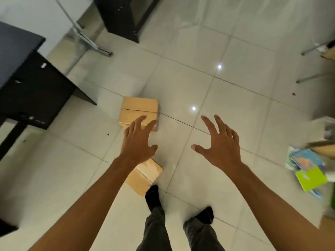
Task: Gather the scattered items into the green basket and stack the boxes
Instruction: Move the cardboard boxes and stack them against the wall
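Far left I've got a black desk [23, 73] w/ drawers, blurred, standing on the pale tiled floor [226, 98]; behind it a metal stand leg [87, 39] and a second dark cabinet [125, 17] at top centre. Moving in, the far cardboard box [138, 109] sits flat on the floor, flaps closed w/ a seam across the top, just right of the desk's corner. My left hand [138, 141] is out in front, fingers spread wide and a bit curled, holding nothing; its fingertips overlap the near edge of that box in view, but I can't tell if they touch it or just hover above. Below the left wrist is the near cardboard box [145, 175], turned at an angle, partly hidden by the forearm, w/ a foot in a black sock [153, 194] right at its lower corner. The 2 boxes lie apart, not stacked. Right hand [220, 144] is over bare tile, fingers splayed wide, thumb out toward the left hand, gripping nothing. Other socked foot and dark trouser legs at bottom centre. Far right edge: a loose pile of items, incl. a lime-green packet [310, 178] and a blue-orange packet [304, 160], blurred, near a brown box edge. At the right border there's a thin green strip [333, 196]; can't tell what it is.
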The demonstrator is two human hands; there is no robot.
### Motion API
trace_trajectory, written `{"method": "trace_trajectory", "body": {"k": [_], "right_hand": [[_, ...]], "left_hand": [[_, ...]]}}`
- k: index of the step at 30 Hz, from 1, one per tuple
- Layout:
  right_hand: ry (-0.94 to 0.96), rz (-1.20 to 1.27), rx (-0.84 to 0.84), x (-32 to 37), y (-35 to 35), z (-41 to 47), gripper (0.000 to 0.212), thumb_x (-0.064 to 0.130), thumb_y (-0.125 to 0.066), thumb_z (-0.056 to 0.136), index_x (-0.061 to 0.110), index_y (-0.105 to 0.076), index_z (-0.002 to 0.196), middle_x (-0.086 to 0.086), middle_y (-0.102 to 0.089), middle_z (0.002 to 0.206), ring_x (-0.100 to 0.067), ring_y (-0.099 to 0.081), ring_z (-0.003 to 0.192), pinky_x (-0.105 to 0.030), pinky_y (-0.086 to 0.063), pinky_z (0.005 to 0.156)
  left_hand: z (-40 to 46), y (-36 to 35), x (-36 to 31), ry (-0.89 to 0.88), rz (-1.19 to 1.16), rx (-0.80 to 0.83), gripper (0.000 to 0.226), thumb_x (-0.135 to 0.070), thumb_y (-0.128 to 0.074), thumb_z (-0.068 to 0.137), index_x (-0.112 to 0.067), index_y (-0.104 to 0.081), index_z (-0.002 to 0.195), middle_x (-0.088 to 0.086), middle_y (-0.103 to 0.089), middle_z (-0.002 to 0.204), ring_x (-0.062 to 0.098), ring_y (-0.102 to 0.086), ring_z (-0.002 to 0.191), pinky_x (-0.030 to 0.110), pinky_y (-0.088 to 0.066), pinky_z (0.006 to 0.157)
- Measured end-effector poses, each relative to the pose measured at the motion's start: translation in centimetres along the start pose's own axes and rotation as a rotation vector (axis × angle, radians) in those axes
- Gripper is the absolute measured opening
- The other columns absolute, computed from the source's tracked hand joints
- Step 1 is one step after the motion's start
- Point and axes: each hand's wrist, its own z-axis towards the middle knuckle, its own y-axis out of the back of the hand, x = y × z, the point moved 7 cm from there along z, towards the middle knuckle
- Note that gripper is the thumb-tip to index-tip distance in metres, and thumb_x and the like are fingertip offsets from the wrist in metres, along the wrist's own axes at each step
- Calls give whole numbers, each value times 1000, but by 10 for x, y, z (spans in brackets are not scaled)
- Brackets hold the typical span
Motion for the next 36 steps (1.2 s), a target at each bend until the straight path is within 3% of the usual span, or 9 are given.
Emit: {"method": "trace_trajectory", "body": {"k": [6,11,16,22,25,30,36], "right_hand": [[77,13,84,87,-66,87,101,71,-65,77,49,-3,153,-4,-7,166,-32,-31,144,-55,-31,113],[108,-5,156,111,-146,176,107,66,-70,76,49,3,153,-5,-1,166,-38,-36,140,-59,-38,107],[175,-8,208,114,-277,267,111,64,-75,73,49,2,153,-3,3,165,-40,-45,131,-57,-47,97],[351,-56,203,104,-459,348,121,62,-81,65,46,-2,155,-5,5,167,-41,-62,110,-48,-58,73],[373,-67,224,95,-533,373,126,58,-86,59,46,-5,156,-9,4,166,-44,-61,111,-45,-58,64],[381,-67,326,97,-609,398,127,53,-89,61,52,-2,153,-6,16,165,-45,-56,113,-46,-56,68],[277,-110,224,98,-616,404,113,51,-82,73,49,-5,155,-9,7,166,-38,-52,96,-37,-50,68]], "left_hand": [[32,-1,128,150,22,-18,87,-48,-75,74,-36,-30,147,5,-20,156,31,-24,141,49,-29,111],[86,-45,217,312,10,-19,95,-48,-77,72,-34,-24,149,11,-20,155,35,-27,139,48,-33,109],[160,-150,298,427,-28,11,97,-45,-77,72,-31,-23,150,16,-23,151,38,-35,134,47,-37,107],[247,-311,397,525,-91,62,108,-51,-78,71,-37,-10,153,19,-14,155,40,-28,139,46,-32,110],[277,-369,439,576,-87,68,117,-49,-83,66,-38,-5,153,18,-9,157,42,-24,140,47,-29,111],[313,-419,489,605,-31,140,136,-45,-89,57,-37,8,151,18,-4,157,52,-29,134,55,-36,106],[334,-436,474,592,-166,111,139,-39,-92,55,-25,6,153,23,-29,138,43,-42,121,50,-43,96]]}}
